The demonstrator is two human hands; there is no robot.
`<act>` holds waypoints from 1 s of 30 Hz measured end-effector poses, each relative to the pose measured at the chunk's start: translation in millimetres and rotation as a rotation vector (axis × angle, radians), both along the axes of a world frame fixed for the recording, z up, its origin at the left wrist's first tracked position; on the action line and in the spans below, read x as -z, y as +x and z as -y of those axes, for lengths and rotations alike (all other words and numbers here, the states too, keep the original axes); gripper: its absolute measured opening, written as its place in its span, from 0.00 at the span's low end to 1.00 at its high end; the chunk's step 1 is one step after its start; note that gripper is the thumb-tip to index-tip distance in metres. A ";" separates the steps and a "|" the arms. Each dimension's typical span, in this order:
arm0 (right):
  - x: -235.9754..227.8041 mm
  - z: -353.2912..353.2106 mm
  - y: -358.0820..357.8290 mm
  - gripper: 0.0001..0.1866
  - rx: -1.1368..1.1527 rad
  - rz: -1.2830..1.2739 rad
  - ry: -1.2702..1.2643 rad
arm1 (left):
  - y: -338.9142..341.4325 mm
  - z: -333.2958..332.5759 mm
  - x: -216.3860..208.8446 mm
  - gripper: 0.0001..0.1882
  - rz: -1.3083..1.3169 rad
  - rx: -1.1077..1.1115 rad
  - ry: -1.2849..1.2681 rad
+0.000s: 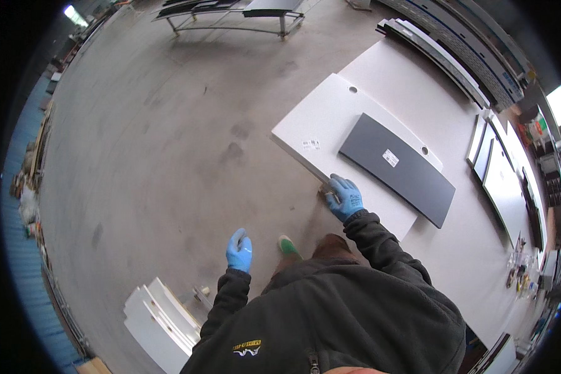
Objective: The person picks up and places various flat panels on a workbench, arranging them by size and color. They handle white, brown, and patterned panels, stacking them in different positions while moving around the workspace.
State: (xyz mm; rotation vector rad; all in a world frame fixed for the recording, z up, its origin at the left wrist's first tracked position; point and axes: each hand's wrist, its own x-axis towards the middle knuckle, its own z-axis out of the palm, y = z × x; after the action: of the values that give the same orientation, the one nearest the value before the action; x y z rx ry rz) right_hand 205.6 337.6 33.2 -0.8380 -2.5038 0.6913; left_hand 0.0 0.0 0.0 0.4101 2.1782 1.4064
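Note:
My right hand [345, 197], in a blue glove, is at the near edge of a large white panel [321, 118]. Its fingers rest on the panel's top and curl at the edge. The panel has round holes and a small label, and lies on a wide white table. On top of it, set at an angle, is a smaller dark grey panel [371, 146] with a curved long side and a white label. My left hand [239, 251], also gloved in blue, hangs over the floor with nothing in it, its fingers loosely bent and the thumb apart.
The white table [452, 265] bears stacked panels [433, 59] at its far end, more panels [505, 181] along the right and small tools [522, 274]. White boards [159, 321] stand low at my left. A metal rack [230, 25] with dark panels is farther off.

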 end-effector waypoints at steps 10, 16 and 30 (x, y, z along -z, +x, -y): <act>13.3 -47.7 -188.0 0.16 -0.084 -0.002 -0.130 | -186.3 -123.7 -22.5 0.24 0.156 0.175 0.177; 27.6 -115.2 -320.8 0.13 0.008 -0.107 -0.226 | -316.7 -211.1 -41.5 0.27 0.137 0.332 0.070; 39.8 -273.2 -478.9 0.13 0.306 -0.012 -0.334 | -567.5 -428.7 -13.5 0.31 0.156 0.636 -0.172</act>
State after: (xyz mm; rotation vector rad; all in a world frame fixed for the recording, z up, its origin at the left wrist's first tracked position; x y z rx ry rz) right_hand -273.3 610.8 -6.6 -1.2952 -2.2092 1.0132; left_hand -567.5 428.7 13.5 0.8097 1.7928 0.8624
